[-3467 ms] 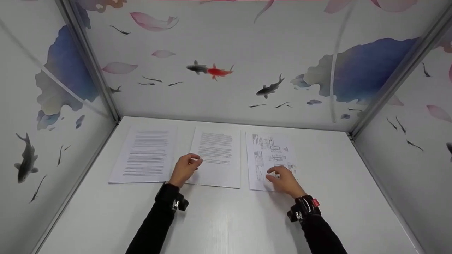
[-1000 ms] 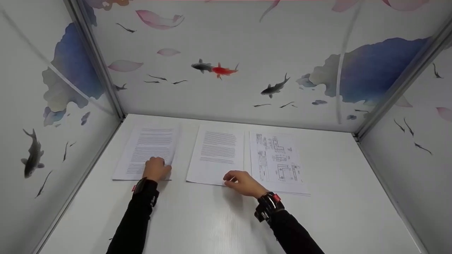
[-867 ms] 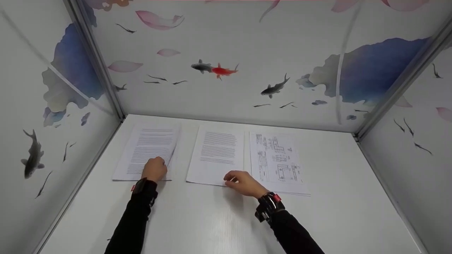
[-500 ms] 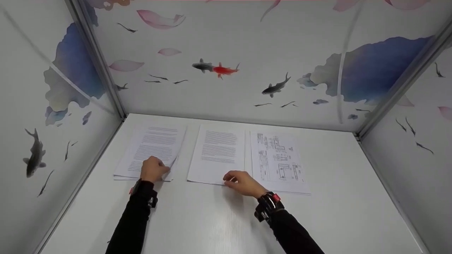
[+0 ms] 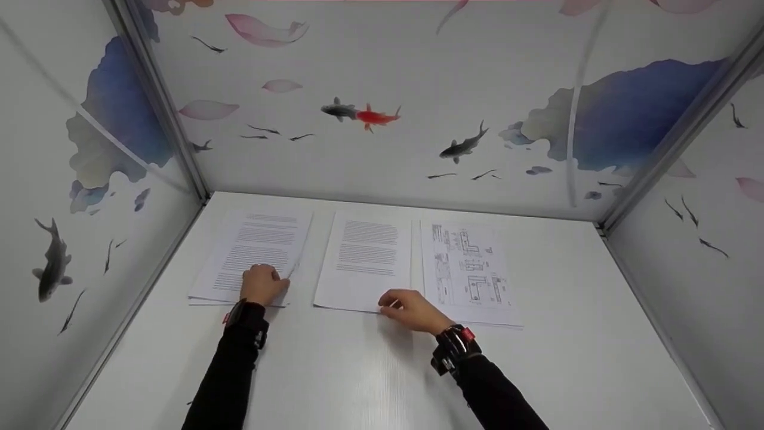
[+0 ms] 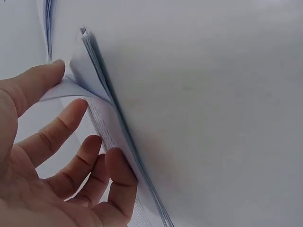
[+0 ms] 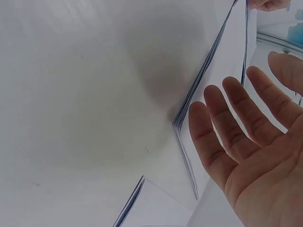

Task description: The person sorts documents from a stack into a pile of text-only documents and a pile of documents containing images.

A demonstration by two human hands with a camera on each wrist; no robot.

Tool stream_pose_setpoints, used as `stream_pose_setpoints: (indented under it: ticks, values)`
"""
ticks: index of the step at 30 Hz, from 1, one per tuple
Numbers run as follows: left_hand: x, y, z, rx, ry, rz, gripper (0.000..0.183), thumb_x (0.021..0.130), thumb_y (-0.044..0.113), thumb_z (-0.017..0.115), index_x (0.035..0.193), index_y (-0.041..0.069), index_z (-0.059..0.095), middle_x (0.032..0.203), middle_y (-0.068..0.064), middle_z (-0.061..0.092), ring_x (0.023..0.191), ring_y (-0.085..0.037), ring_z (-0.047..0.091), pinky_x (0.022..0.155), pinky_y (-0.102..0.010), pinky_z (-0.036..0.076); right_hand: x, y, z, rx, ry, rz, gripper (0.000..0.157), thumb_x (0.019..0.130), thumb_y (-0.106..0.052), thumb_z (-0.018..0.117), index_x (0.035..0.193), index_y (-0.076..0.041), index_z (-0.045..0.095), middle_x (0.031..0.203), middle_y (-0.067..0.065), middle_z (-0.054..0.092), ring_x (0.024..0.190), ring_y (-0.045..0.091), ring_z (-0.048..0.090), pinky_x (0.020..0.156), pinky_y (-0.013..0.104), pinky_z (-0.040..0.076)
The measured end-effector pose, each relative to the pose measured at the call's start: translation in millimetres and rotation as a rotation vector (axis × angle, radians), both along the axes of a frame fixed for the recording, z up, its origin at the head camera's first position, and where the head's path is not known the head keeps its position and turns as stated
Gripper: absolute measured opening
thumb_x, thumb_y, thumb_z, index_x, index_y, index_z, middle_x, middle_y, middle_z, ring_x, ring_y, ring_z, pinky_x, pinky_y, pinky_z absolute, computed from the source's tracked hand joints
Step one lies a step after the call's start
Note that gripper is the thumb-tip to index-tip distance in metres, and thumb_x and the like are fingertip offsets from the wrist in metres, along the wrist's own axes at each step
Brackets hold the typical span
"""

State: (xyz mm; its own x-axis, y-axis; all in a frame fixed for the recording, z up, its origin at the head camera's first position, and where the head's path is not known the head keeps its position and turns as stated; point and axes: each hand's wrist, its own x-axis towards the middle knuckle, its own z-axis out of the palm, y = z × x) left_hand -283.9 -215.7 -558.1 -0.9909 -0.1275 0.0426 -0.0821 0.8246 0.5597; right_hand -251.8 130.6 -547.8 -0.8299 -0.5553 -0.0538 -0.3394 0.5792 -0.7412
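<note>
My left hand (image 5: pixel 261 285) is at the lower right of the left paper stack (image 5: pixel 230 263), printed with lines of text. In the left wrist view, the lifted corner of a sheet of paper (image 6: pixel 66 91) lies between thumb and index finger, and the other fingers curl beside the stack's edge. My right hand (image 5: pixel 413 310) hovers at the lower right corner of the middle paper stack (image 5: pixel 346 289), also text-printed. Its fingers (image 7: pixel 236 123) are loosely bent and hold nothing, as the right wrist view shows.
A third stack with technical drawings (image 5: pixel 471 263) lies to the right, close to the middle one. All three rest on a white table (image 5: pixel 573 310), walled in by white panels (image 5: pixel 382 54) printed with fish and petals along metal frame posts (image 5: pixel 155 95).
My left hand moved from the middle stack to the left one, where the top sheets have shifted up and right. My right hand moved left from the drawings to the middle stack's corner.
</note>
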Motion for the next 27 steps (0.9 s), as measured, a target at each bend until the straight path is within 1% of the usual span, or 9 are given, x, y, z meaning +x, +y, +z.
stream_pose_setpoints:
  ticks: [5, 9, 13, 17, 19, 21, 23, 24, 27]
  values:
    - [4.3, -5.0, -4.1, 0.026, 0.075, 0.008, 0.019, 0.087, 0.002, 0.058, 0.091, -0.01, 0.071, 0.089, -0.024, 0.071, 0.081, -0.035, 0.066, 0.074, -0.049, 0.052, 0.6, -3.5, -2.0, 0.006, -0.002, 0.016, 0.025, 0.097, -0.019, 0.058, 0.113, -0.002, 0.067, 0.112, 0.008, 0.069, 0.101, 0.023, 0.066, 0.084, 0.036, 0.053]
    - [9.5, -6.5, -3.4, -0.013, 0.136, 0.047, 0.02, 0.093, 0.001, 0.053, 0.092, -0.009, 0.07, 0.085, -0.024, 0.07, 0.073, -0.035, 0.067, 0.063, -0.048, 0.051, 1.1, -8.4, -2.2, 0.0, 0.002, 0.035, 0.025, 0.097, -0.019, 0.058, 0.112, -0.001, 0.067, 0.112, 0.009, 0.07, 0.101, 0.025, 0.066, 0.083, 0.035, 0.053]
    - [13.8, -6.8, 0.9, -0.122, 0.227, 0.042, 0.023, 0.094, -0.002, 0.052, 0.11, -0.007, 0.067, 0.084, -0.027, 0.07, 0.067, -0.037, 0.067, 0.057, -0.05, 0.051, 1.3, -12.1, -2.7, -0.012, -0.001, 0.038, 0.025, 0.098, -0.02, 0.059, 0.112, 0.0, 0.067, 0.111, 0.01, 0.07, 0.1, 0.026, 0.066, 0.082, 0.037, 0.054]
    - [17.9, -3.6, 6.7, -0.241, 0.268, 0.013, 0.045, 0.091, -0.004, 0.057, 0.135, 0.003, 0.056, 0.075, -0.022, 0.068, 0.053, -0.025, 0.055, 0.05, -0.043, 0.046, 1.3, -12.9, -2.6, -0.013, -0.017, 0.038, 0.027, 0.098, -0.021, 0.058, 0.113, 0.0, 0.066, 0.112, 0.01, 0.07, 0.1, 0.025, 0.066, 0.082, 0.036, 0.054]
    - [19.9, -1.1, 9.4, -0.29, 0.294, 0.007, 0.049, 0.09, -0.004, 0.059, 0.138, 0.006, 0.055, 0.072, -0.02, 0.067, 0.049, -0.021, 0.047, 0.046, -0.04, 0.041, 0.9, -12.8, -2.5, -0.012, -0.018, 0.042, 0.027, 0.098, -0.021, 0.058, 0.113, 0.0, 0.066, 0.112, 0.01, 0.07, 0.1, 0.025, 0.066, 0.082, 0.036, 0.054]
    - [21.2, 1.2, 11.2, -0.324, 0.311, -0.004, 0.05, 0.089, -0.004, 0.061, 0.137, 0.006, 0.055, 0.07, -0.018, 0.065, 0.048, -0.02, 0.045, 0.044, -0.038, 0.04, -0.1, -12.5, -2.4, -0.015, -0.009, 0.047, 0.026, 0.097, -0.02, 0.058, 0.112, 0.0, 0.067, 0.111, 0.01, 0.07, 0.099, 0.025, 0.066, 0.082, 0.036, 0.053]
    - [22.9, 2.4, 10.1, -0.316, 0.294, -0.031, 0.047, 0.089, -0.002, 0.06, 0.136, 0.004, 0.056, 0.07, -0.018, 0.065, 0.048, -0.019, 0.047, 0.044, -0.039, 0.042, -0.3, -12.4, -3.2, -0.015, 0.003, 0.053, 0.025, 0.097, -0.02, 0.058, 0.112, 0.0, 0.067, 0.111, 0.01, 0.07, 0.099, 0.025, 0.066, 0.083, 0.035, 0.053]
    - [23.7, 2.8, 9.0, -0.283, 0.272, -0.051, 0.046, 0.089, -0.002, 0.059, 0.135, 0.003, 0.056, 0.072, -0.019, 0.067, 0.049, -0.019, 0.049, 0.046, -0.04, 0.044, -0.6, -12.4, -3.8, -0.016, 0.008, 0.057, 0.025, 0.097, -0.019, 0.058, 0.112, 0.0, 0.067, 0.11, 0.01, 0.07, 0.098, 0.025, 0.066, 0.082, 0.035, 0.053]
    - [24.5, 0.2, 3.6, -0.143, 0.148, -0.114, 0.044, 0.095, 0.008, 0.057, 0.138, 0.001, 0.053, 0.084, -0.02, 0.07, 0.058, -0.021, 0.057, 0.059, -0.043, 0.051, -0.5, -12.6, -4.3, -0.021, 0.01, 0.067, 0.026, 0.098, -0.02, 0.057, 0.111, -0.001, 0.067, 0.11, 0.01, 0.07, 0.098, 0.024, 0.066, 0.082, 0.035, 0.053]
